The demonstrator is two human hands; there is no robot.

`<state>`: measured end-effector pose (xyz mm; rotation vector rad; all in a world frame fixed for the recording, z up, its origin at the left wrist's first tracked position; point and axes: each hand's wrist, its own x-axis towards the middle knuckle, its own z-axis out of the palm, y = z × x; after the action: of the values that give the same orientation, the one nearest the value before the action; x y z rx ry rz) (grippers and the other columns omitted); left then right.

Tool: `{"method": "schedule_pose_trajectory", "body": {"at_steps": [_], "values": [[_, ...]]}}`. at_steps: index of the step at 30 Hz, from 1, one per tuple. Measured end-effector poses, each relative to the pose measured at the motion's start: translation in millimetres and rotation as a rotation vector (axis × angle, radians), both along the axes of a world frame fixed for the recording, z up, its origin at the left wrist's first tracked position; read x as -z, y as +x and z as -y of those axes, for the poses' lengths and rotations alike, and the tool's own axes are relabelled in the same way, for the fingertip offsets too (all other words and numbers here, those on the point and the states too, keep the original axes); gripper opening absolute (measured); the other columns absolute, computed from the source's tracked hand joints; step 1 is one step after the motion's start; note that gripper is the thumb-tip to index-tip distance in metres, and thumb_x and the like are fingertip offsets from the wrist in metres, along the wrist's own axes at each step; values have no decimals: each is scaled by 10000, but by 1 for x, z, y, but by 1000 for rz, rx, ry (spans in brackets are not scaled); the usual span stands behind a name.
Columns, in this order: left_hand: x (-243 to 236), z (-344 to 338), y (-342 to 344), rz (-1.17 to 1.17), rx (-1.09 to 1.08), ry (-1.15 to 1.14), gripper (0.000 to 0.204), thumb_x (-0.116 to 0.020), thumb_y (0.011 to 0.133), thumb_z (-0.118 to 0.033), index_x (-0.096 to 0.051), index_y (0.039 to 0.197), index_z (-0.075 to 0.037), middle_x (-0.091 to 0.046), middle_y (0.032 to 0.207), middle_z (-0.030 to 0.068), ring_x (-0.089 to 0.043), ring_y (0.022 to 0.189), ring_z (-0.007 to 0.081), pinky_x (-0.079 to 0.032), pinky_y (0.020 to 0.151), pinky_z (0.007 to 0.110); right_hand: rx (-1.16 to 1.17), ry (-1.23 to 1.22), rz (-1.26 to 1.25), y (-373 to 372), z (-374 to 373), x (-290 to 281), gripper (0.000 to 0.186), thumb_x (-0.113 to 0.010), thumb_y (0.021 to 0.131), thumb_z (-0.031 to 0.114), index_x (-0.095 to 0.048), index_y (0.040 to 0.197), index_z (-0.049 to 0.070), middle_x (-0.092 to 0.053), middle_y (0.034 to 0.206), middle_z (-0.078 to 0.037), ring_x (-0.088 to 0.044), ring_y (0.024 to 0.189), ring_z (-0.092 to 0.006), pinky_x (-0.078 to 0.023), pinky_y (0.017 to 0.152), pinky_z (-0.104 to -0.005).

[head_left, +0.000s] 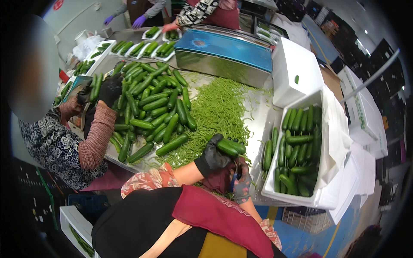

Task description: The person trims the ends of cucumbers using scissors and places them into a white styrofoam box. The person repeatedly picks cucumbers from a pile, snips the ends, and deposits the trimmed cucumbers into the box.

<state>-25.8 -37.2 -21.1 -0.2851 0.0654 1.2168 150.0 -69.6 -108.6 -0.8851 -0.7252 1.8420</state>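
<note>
My left hand, in a black glove, is closed around a couple of green cucumbers at the table's near edge. Just to its right, my right hand, in a grey patterned glove, is held close under the cucumber ends. Its fingers are curled around a small dark and blue thing that I cannot make out. Beyond my hands spreads a heap of thin light-green pieces. A large pile of cucumbers lies to its left.
At right, a white foam box holds rows of cucumbers, with loose ones beside it. A blue-topped metal box stands at the back near filled white trays. A co-worker's black-gloved hand handles cucumbers at left; others work across the table.
</note>
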Motion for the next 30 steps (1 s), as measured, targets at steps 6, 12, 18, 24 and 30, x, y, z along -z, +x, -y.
{"method": "schedule_pose_trajectory", "body": {"at_steps": [6, 12, 18, 24, 30], "values": [[-18, -2, -28, -456, -174, 148, 409, -536, 844, -243, -436, 1185, -40, -542, 1102, 144, -495, 1072, 321, -368, 966, 449, -97, 394, 523, 16, 9, 23, 422, -509, 861, 329, -421, 1217, 121, -560, 900, -94, -551, 713, -150, -472, 629, -236], [-66, 7, -108, -1995, -482, 214, 548, -672, 739, -200, -412, 1200, -58, -552, 983, 100, -537, 872, 173, -440, 778, 307, -264, -32, -84, 26, 11, 26, 536, -615, 790, 248, -383, 1233, 55, -554, 887, -95, -542, 696, -147, -466, 604, -233], [-89, 3, -147, -2684, -604, 359, 633, -687, 676, -227, -421, 1237, -100, -528, 1068, 182, -516, 991, 316, -421, 841, 380, -193, 238, 354, 7, 8, 9, 528, -582, 813, 297, -365, 1228, 54, -553, 863, -105, -546, 664, -186, -478, 571, -270], [-65, -25, -208, -3126, -700, 163, 587, -663, 659, -212, -461, 1192, -70, -555, 973, 177, -528, 896, 355, -411, 796, 433, -152, 379, 394, 16, 29, -10, 526, -549, 835, 347, -348, 1224, 54, -553, 839, -115, -549, 632, -225, -491, 539, -307], [-58, -33, -255, -3430, -345, -321, 585, -606, 729, -279, -423, 1242, -64, -528, 1065, 181, -486, 1001, 353, -362, 859, 449, -268, -280, -40, 37, 26, 55, 471, -536, 828, 329, -375, 1179, 59, -553, 860, -133, -542, 682, -220, -473, 567, -285]]}}
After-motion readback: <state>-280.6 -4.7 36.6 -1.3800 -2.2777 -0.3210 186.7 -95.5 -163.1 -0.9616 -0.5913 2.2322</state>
